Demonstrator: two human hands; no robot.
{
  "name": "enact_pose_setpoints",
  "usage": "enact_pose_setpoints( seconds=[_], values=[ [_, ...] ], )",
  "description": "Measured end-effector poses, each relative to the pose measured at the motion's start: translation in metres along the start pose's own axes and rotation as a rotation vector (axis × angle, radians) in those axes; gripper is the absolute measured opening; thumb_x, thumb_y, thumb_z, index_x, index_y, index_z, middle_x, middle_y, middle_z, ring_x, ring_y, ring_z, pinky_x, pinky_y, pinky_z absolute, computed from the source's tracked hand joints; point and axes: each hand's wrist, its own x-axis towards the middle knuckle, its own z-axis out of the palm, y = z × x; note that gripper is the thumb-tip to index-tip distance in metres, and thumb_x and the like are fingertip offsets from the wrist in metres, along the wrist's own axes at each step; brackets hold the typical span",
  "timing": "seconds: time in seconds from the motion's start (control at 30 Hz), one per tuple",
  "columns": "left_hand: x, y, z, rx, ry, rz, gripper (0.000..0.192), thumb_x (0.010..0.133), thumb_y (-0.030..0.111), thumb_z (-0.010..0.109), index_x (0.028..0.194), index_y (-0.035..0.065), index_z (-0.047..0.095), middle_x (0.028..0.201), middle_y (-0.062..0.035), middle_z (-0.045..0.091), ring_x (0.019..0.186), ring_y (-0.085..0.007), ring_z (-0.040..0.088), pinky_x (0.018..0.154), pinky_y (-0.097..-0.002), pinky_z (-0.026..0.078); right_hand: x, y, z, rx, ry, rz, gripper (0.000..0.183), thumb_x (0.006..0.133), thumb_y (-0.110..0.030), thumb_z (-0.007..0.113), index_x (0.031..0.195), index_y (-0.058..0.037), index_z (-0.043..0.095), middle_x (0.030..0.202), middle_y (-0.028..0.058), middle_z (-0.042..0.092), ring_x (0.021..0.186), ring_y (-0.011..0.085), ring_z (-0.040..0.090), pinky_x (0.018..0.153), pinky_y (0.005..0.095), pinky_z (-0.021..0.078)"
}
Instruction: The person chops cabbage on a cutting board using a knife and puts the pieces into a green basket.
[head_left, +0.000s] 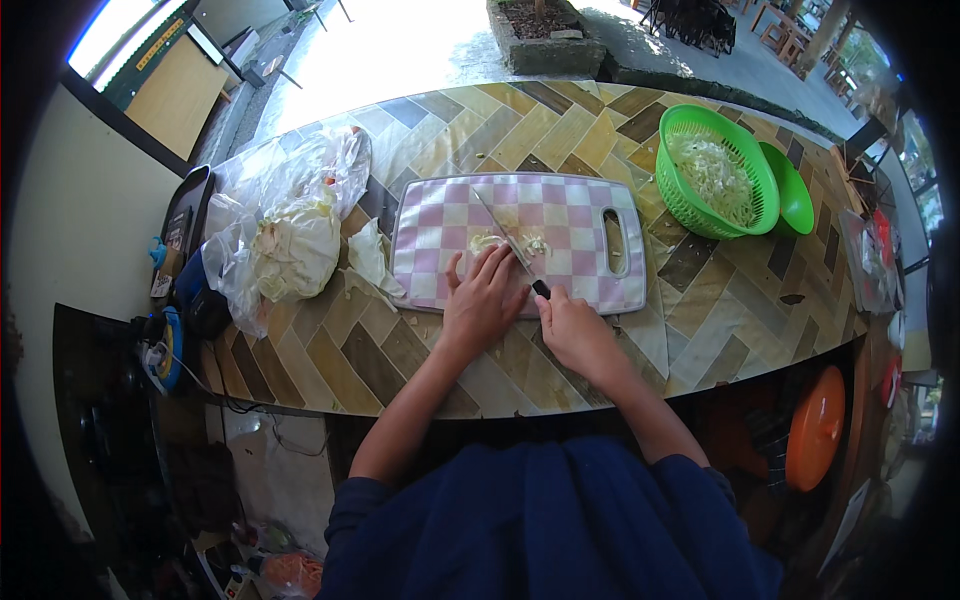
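Observation:
A kitchen knife (501, 225) with a black handle is in my right hand (577, 334), its blade slanting up and to the left across a pink-and-white checked cutting board (442, 214). My left hand (484, 300) lies palm down on the board, left of the blade. Its fingertips press on a small piece of pale cabbage (484, 241), mostly covered by the fingers. Just right of the blade are a few cut cabbage shreds (535, 244). Beyond the board's left edge sit a partly used cabbage head (298, 247) and loose cabbage leaves (371, 259).
A green plastic basket (679, 202) of shredded cabbage stands at the right, against a green bowl (791, 191). Clear plastic bags (300, 161) lie around the cabbage head. A black tray (187, 202) lines the table's left end. Below the table's right side is an orange lid (814, 431).

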Motion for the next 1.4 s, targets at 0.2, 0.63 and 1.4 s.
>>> enact_pose_setpoints(
  seconds=[0.2,0.63,1.4],
  values=[
    [-0.002,-0.003,0.001,-0.03,-0.021,-0.026,0.049,0.089,0.036,0.051,0.125,0.0035,0.05,0.129,-0.0079,0.049,0.126,-0.0167,0.04,0.107,-0.0448,0.009,-0.009,0.0,0.0,-0.023,0.039,0.028,0.036,0.097,-0.029,0.037,0.093,0.005,0.047,0.074,0.0292,0.06,0.075,0.0471,0.059,0.067,0.054,0.0472],
    [-0.004,-0.002,0.004,-0.004,-0.002,-0.014,0.05,0.09,0.036,0.049,0.126,0.0022,0.048,0.131,-0.0077,0.049,0.127,-0.016,0.039,0.106,-0.043,0.01,-0.013,0.008,0.004,0.246,0.109,-0.023,0.036,0.097,-0.027,0.04,0.085,0.0058,0.048,0.069,0.0297,0.055,0.07,0.0473,0.055,0.059,0.0497,0.0405],
    [0.002,-0.001,0.003,0.004,0.034,0.0,0.041,0.086,0.028,0.053,0.119,0.0021,0.053,0.127,-0.0068,0.052,0.122,-0.0164,0.044,0.103,-0.0415,0.018,-0.001,-0.008,0.014,0.128,0.094,0.006,0.038,0.097,-0.028,0.038,0.088,0.0077,0.048,0.074,0.0314,0.059,0.074,0.0484,0.058,0.066,0.0535,0.0462]
  ],
)
